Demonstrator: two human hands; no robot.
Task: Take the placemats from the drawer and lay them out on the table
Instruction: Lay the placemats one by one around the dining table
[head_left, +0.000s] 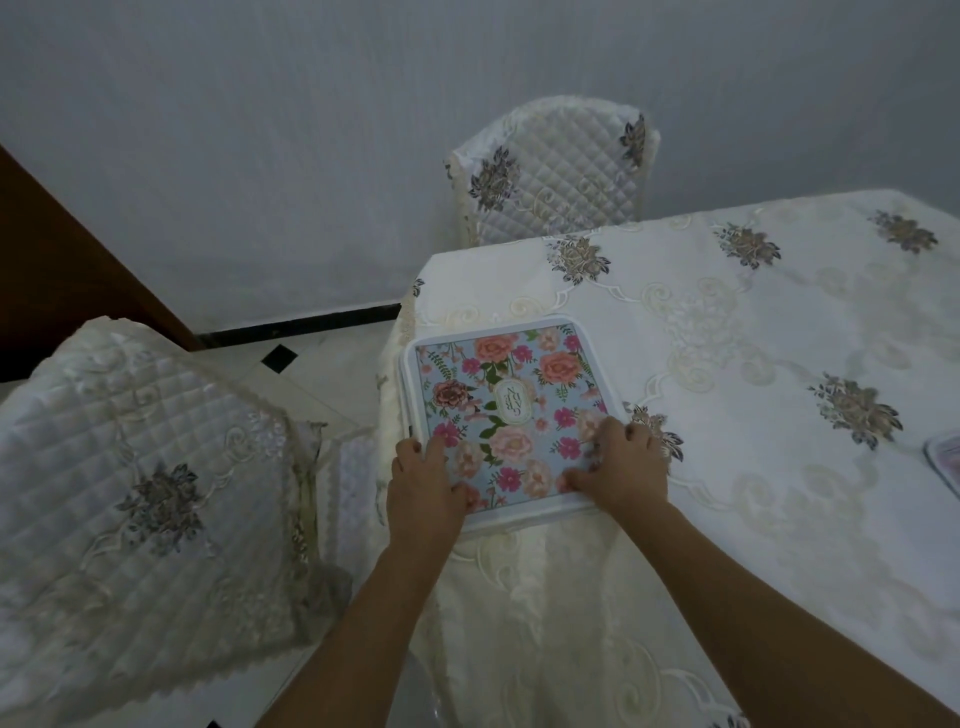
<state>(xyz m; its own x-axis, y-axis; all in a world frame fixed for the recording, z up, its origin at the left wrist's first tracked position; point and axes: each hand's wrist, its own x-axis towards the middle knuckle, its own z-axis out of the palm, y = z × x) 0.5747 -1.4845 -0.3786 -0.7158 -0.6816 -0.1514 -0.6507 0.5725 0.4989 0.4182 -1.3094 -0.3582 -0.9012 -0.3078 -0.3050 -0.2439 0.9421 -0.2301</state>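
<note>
Head view showed the left hand (423, 480) and right hand (621, 467) pressing spread fingers on the floral placemats (501, 410) between them. They looked stiff, light and slick, best lifted by the white rim.

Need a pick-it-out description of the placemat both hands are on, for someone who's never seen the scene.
Start at the table under the white embroidered cloth and go to its near left corner, between the two quilted chairs. The floral placemat lies there, left hand and right hand on its near edge. It is the only brightly coloured thing: pink and peach flowers on pale blue, with a white border.
</note>
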